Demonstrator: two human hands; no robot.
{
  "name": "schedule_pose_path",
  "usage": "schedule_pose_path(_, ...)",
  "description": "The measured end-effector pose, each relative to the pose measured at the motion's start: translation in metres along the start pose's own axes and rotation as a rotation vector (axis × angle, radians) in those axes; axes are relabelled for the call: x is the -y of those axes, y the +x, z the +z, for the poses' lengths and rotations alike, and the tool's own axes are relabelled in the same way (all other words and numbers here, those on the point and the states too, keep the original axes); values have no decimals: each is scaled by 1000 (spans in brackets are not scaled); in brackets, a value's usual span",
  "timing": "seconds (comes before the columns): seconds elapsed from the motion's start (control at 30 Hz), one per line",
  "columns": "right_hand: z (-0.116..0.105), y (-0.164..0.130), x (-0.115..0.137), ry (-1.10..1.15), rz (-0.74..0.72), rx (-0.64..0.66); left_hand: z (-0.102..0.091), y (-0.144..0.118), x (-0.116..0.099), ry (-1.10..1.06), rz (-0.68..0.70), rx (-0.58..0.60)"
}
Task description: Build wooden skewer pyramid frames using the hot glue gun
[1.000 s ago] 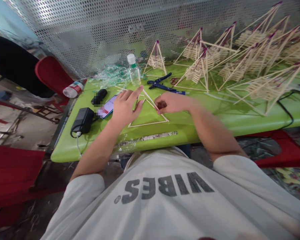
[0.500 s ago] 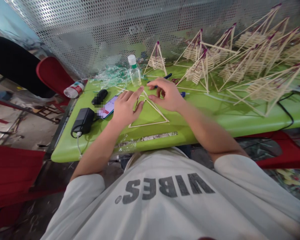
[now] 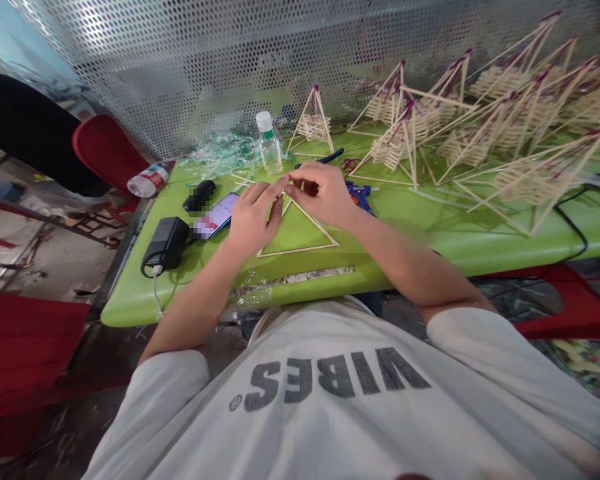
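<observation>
Two bare hands meet at the apex of a flat stick triangle (image 3: 300, 233) on the green table (image 3: 480, 233). Left hand (image 3: 253, 217) lies flat, fingers extended, on its left side; right hand (image 3: 320, 193) pinches the top joint.

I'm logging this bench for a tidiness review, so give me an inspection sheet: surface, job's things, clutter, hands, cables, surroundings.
Surface: green table, worn strip of tape along the near edge.
Job's things: flat stick triangle lying on the table; finished stick pyramids massed at back right.
Clutter: clear bottle, phone, blue-handled pliers, crumpled plastic wrap, a bottle on its side at the left edge.
Hands: left hand rests on the triangle's left side; right hand pinches at its apex.
Cables: black adapter with white cord; black cable at right.
Surroundings: perforated metal panel, red chair, another person at far left.
</observation>
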State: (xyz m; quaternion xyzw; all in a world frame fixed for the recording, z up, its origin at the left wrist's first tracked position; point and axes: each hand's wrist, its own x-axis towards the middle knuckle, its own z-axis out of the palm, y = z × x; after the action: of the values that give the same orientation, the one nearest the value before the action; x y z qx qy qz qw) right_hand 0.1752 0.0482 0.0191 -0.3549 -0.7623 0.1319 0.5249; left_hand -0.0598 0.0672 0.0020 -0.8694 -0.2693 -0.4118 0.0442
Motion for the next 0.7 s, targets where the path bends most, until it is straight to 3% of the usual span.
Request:
schedule_pose_path(0.53,-5,-2,5,13,31,49,-1,1,1,-113,-11,-13)
schedule_pose_path(0.7,-5,-4,7,1,38,58,-3,1,2,-105,-26,31)
